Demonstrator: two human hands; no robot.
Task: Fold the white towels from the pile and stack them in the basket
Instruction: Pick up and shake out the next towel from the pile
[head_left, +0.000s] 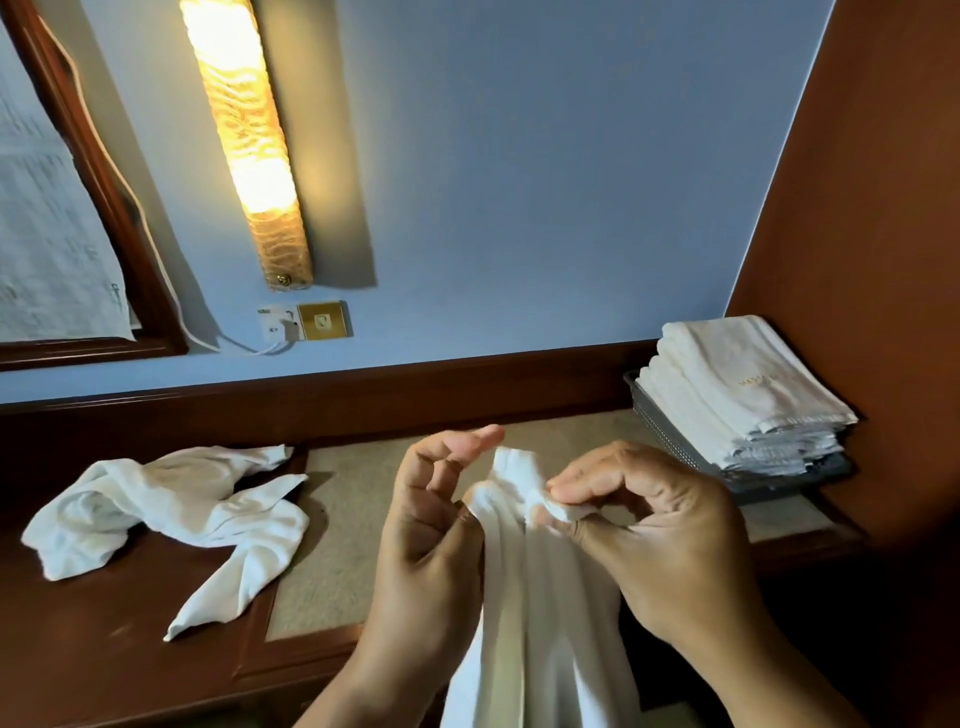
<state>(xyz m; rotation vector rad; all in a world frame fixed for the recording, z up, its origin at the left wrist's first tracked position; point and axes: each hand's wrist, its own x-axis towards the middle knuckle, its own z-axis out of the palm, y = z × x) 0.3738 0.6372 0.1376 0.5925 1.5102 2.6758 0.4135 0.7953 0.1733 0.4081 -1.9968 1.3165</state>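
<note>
Just left of the grey mesh basket (662, 423), we hold a limp white cloth towel (540, 597) hanging down. Our right hand (670, 540) pinches its top corner; our left hand (431, 519) has its thumb against the edge, grip unclear. We judge we're finding corners; next, catch the second. The basket holds a stack of folded white towels (743, 395); well left lies the crumpled white pile (171, 499).
</note>
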